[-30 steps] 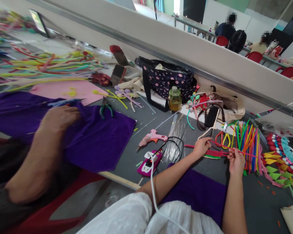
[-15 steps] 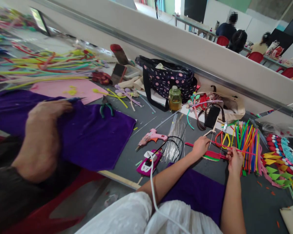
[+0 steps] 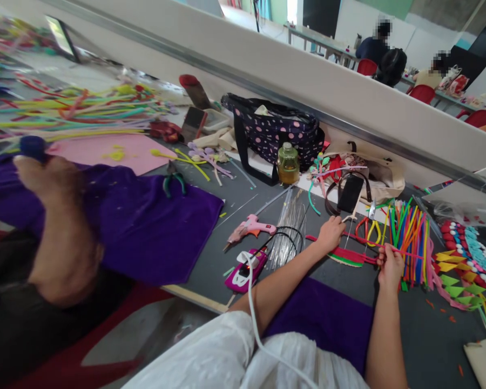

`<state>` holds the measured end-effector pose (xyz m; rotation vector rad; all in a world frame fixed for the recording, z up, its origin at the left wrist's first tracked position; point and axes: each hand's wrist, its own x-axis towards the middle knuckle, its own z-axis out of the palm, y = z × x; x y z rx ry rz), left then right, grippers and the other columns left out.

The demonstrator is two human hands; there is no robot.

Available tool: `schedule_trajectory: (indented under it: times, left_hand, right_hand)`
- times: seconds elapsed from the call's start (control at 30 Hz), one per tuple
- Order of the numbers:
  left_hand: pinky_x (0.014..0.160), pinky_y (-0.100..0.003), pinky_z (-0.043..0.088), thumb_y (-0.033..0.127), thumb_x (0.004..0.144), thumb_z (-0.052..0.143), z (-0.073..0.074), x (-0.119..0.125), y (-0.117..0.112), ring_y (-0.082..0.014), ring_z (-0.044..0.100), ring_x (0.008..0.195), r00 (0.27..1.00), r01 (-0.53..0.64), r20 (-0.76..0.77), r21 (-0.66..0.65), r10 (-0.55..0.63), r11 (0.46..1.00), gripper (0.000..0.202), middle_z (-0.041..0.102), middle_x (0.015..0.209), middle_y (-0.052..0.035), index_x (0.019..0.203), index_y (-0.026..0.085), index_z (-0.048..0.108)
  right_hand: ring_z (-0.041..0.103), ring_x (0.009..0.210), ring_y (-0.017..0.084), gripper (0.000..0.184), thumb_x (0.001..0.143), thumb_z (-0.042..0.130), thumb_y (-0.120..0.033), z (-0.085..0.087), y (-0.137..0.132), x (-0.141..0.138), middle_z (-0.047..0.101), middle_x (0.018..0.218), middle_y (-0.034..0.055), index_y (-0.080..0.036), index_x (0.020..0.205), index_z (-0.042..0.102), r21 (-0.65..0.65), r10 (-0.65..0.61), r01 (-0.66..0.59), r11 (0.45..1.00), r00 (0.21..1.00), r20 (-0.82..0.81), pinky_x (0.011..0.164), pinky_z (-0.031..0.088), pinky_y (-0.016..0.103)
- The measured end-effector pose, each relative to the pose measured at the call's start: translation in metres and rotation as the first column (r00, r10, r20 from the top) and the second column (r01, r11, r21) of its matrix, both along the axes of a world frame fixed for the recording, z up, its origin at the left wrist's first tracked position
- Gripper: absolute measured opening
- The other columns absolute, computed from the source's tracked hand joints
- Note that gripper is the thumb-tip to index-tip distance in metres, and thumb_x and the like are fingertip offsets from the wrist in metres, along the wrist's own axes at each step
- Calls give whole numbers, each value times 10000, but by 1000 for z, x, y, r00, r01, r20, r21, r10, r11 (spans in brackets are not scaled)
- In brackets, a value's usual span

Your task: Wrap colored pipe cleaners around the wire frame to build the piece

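Observation:
My left hand (image 3: 331, 232) is closed in a pinch on one end of a thin red pipe cleaner (image 3: 364, 241). My right hand (image 3: 390, 266) is closed on the same strand further right, and the strand runs on over a bundle of coloured sticks (image 3: 411, 237). Both hands hover above a red and green paper piece (image 3: 348, 258) on the grey table (image 3: 429, 346). A purple cloth (image 3: 328, 319) lies under my forearms.
A co-worker's arm (image 3: 60, 237) rests on a large purple cloth (image 3: 157, 227) at the left, its hand by a blue ball. Between us lie a pink glue gun (image 3: 251, 227), a pink device with a white cord (image 3: 246, 269), wires, pliers, a polka-dot bag (image 3: 279, 135) and a jar (image 3: 288, 163).
The co-worker's hand has drawn back to the left along the purple cloth. My left hand has shifted slightly up and right; my right hand has barely moved.

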<state>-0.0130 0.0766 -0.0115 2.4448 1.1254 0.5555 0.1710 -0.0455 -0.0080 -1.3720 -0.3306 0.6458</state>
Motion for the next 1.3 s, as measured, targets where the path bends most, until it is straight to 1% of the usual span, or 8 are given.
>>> schedule_trajectory:
  times: [0.13,0.27,0.5,0.67,0.8,1.0,1.1,1.3]
  left_hand:
    - [871,-362,399,218,846,582,3,-8,-1,-247,496,948,996,32,82,-67,-27,997,66,605,890,-102,849,187,640]
    - [797,-330,412,299,817,635,9,-18,-2,-238,526,883,993,-69,90,-117,79,991,132,625,808,-79,737,195,616]
    - [607,-246,356,233,755,597,18,-35,-4,-153,542,661,952,-210,157,-291,263,933,86,600,665,2,675,202,594]
    - [569,-226,345,163,707,561,17,-53,-11,-120,536,601,901,-261,244,-355,358,898,89,590,615,23,622,187,552]
    - [565,-216,401,213,723,572,13,-64,-18,-115,566,589,792,-231,399,-506,463,831,79,611,626,19,656,184,541]
    - [553,-238,482,403,735,642,13,-60,-32,-144,644,591,473,4,617,-716,629,698,262,631,655,14,785,188,502]
    - [549,-223,468,369,720,675,19,-54,-39,-128,623,581,461,-6,655,-672,599,740,238,626,645,19,778,178,545]
    - [660,-241,473,327,805,627,39,-36,-55,-137,614,704,669,-53,643,-459,373,887,153,693,768,-21,771,190,686]
  right_hand:
    - [422,386,50,320,681,718,-432,0,-3,4,558,553,-73,-179,810,569,39,-116,115,993,992,40,333,308,155]
    - [414,404,45,320,719,685,-453,0,-6,7,535,564,-71,-167,841,607,81,-166,160,984,983,74,343,309,153]
    - [443,442,52,387,662,725,-464,2,-6,-9,577,627,-46,-151,874,640,-56,-18,24,998,993,116,360,341,162]
    - [438,463,52,373,705,688,-480,5,-6,-26,576,646,-44,-163,897,651,-19,-40,42,999,994,106,391,379,163]
    - [443,475,61,397,695,704,-502,2,-8,-37,580,643,-30,-150,877,684,-83,77,-67,994,990,119,389,364,167]
    - [427,436,77,413,746,657,-517,-5,-13,-48,563,596,-34,-154,933,715,-190,211,-174,966,957,198,406,344,201]
    - [529,541,121,382,795,604,-506,1,-14,-52,627,662,3,-175,940,729,-207,234,-161,965,888,397,522,431,236]
    - [632,930,195,303,842,576,-441,17,-11,-68,703,1012,75,-209,979,715,-142,210,-155,978,756,620,869,466,325]
